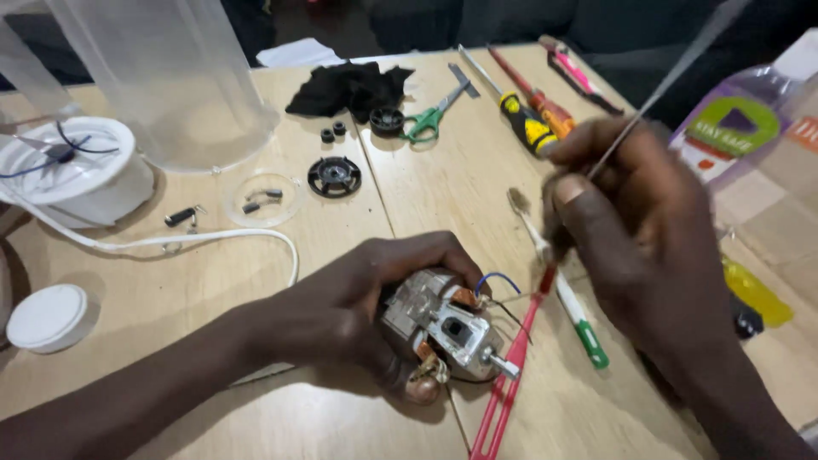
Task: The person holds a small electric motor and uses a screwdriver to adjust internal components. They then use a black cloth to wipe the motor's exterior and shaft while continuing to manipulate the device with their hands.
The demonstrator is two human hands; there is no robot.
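My left hand (341, 311) grips a small electric motor (447, 328) with a metal frame, copper windings and a short shaft, resting it on the wooden table (426, 196). A blue wire and a thin dark wire stick out of the motor. My right hand (635, 230) hovers just right of the motor, pinching a thin silvery metal rod (673, 77) that slants up to the right; its lower end is blurred near the motor's wires. Beneath that hand lie a red plastic tool (511, 366) and a white toothbrush with a green handle end (571, 307).
A clear plastic jar (170, 77) and a white appliance base (77, 175) with a white cord (213, 238) stand at the left. Black cloth (349, 85), green scissors (430, 119), screwdrivers (528, 115), a black round part (334, 176), a clear lid, a white cap and a yellow bottle (754, 294) lie around.
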